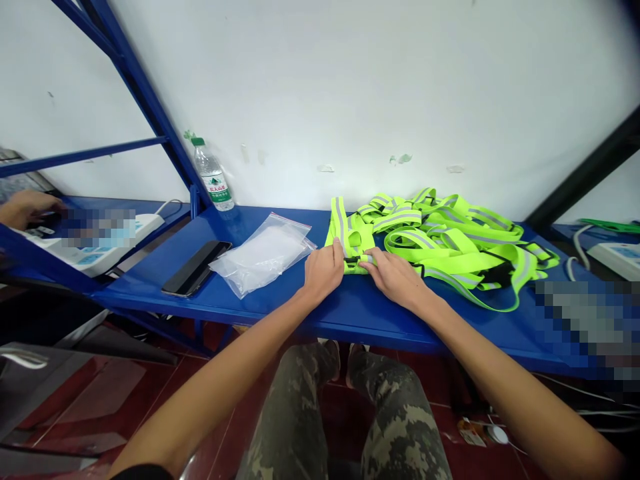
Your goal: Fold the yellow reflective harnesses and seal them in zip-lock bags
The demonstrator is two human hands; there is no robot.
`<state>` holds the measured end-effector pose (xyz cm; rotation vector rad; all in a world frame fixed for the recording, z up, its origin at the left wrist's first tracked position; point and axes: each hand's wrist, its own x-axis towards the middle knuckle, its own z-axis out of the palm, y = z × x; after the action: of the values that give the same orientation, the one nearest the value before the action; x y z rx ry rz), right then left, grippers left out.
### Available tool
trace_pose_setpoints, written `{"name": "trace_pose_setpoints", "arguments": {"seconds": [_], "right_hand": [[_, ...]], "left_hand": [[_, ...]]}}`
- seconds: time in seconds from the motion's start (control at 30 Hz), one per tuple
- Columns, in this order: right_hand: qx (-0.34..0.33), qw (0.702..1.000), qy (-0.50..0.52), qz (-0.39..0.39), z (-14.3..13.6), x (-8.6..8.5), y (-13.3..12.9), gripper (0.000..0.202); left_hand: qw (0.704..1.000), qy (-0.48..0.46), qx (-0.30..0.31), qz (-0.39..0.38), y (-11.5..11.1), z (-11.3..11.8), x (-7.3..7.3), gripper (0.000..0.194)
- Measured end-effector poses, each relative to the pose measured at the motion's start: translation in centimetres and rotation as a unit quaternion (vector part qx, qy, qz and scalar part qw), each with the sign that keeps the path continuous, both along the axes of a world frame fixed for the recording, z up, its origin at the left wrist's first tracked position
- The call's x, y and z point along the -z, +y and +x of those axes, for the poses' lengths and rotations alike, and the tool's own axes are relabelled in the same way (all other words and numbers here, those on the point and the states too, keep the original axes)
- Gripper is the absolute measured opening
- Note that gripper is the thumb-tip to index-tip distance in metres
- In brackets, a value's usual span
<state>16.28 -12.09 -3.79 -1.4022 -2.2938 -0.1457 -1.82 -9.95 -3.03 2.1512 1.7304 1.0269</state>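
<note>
A folded length of neon-yellow reflective strap (340, 220) lies near the middle of the blue table, with a dark buckle or slider at its front end. My left hand (325, 268) grips the strap's left side, thumb on top. At the right side of the same piece, my right hand (393, 275) pinches the strap beside the dark part. Immediately to the right spreads a loose heap of more neon straps (450, 233) with grey stripes and black buckles. Fingertips under the strap are hidden.
Clear plastic bags (267, 250) and a black phone (197, 269) lie left of my hands. A water bottle (215, 177) stands against the wall. Blue frame bars rise at the left. Another person's hand (33, 205) shows at the far left.
</note>
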Motion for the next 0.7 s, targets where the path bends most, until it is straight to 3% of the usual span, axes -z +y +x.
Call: {"name": "trace_pose_setpoints", "arguments": {"seconds": [0.37,0.53,0.7], "right_hand": [[-0.010,0.995,0.087,0.049,-0.6,0.4,1.8,0.039],[0.011,0.996,0.072,0.059,-0.8,0.5,2.1,0.041],[0.020,0.996,0.073,0.046,-0.9,0.5,2.3,0.033]], "left_hand": [[0.999,0.024,-0.041,-0.008,2.6,0.6,0.0,0.059],[0.999,-0.010,-0.032,0.018,3.3,0.3,0.4,0.035],[0.998,-0.025,-0.011,0.056,2.3,0.7,0.2,0.018]]}}
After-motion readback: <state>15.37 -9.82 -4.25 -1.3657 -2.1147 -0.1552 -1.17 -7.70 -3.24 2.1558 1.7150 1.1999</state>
